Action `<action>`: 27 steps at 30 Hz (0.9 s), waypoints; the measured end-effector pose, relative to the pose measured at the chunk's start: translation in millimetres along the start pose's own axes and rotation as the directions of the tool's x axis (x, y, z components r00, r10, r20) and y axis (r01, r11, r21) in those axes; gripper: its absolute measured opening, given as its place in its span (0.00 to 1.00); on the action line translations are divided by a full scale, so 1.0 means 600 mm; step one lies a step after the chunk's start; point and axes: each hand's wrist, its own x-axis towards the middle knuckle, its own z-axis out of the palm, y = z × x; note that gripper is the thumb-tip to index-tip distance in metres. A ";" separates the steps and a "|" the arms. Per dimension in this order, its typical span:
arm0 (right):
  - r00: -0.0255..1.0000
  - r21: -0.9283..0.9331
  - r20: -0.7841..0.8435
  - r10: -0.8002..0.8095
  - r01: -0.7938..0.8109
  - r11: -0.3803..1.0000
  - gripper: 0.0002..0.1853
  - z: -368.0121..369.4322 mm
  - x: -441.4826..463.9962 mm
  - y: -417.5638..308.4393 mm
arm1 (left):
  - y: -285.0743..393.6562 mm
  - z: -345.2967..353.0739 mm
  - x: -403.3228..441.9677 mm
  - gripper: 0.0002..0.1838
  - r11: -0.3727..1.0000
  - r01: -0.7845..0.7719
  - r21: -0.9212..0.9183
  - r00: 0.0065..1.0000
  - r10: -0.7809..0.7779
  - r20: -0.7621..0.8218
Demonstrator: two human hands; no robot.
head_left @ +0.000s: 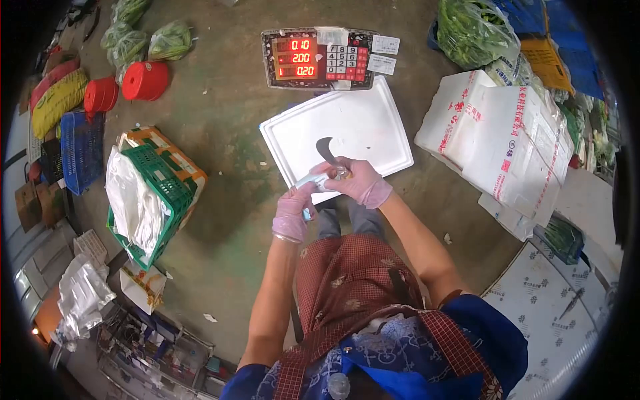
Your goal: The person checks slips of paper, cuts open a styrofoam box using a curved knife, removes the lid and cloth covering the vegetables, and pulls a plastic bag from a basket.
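Both my hands, in thin pink gloves, meet over the near edge of a white foam lid (360, 120). My right hand (365, 183) is closed round the handle end of a small curved knife (325, 149), whose dark blade points up and away. In my left hand (293, 210), closed lower down and to the left, is a pale blue strip (312, 181) that runs between the two hands. Beyond the lid stands a scale display (320, 59) with lit red digits.
On the left are a green crate (167, 193) lined with white bags, red spools (145, 81) and a blue crate (82, 150). To the right lie a white foam box (497, 140) with red print and bagged greens (477, 33). Scraps dot the floor.
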 end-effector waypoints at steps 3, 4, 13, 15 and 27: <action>0.998 0.032 0.003 -0.070 0.070 0.997 0.10 0.005 -0.007 -0.001 | 0.025 0.013 -0.025 0.14 1.000 0.024 0.004 0.992 -0.025 0.122; 0.994 0.060 0.016 -0.104 0.103 0.993 0.09 0.006 -0.009 0.004 | 0.022 0.009 -0.023 0.14 0.997 0.075 0.005 0.994 -0.075 0.079; 0.921 -0.281 0.025 -0.390 0.380 0.881 0.05 0.010 -0.029 0.022 | -0.008 0.001 -0.010 0.14 0.985 0.147 0.092 0.987 -0.140 -0.085; 0.867 -0.457 0.024 -0.498 0.453 0.766 0.06 0.011 -0.033 0.025 | -0.011 0.000 -0.002 0.13 0.969 0.229 0.090 0.970 -0.220 -0.100; 0.545 -0.003 -0.838 -0.025 0.040 0.999 0.10 -0.161 0.109 0.018 | -0.019 -0.028 -0.011 0.12 0.953 0.067 -0.297 0.985 -0.111 -0.135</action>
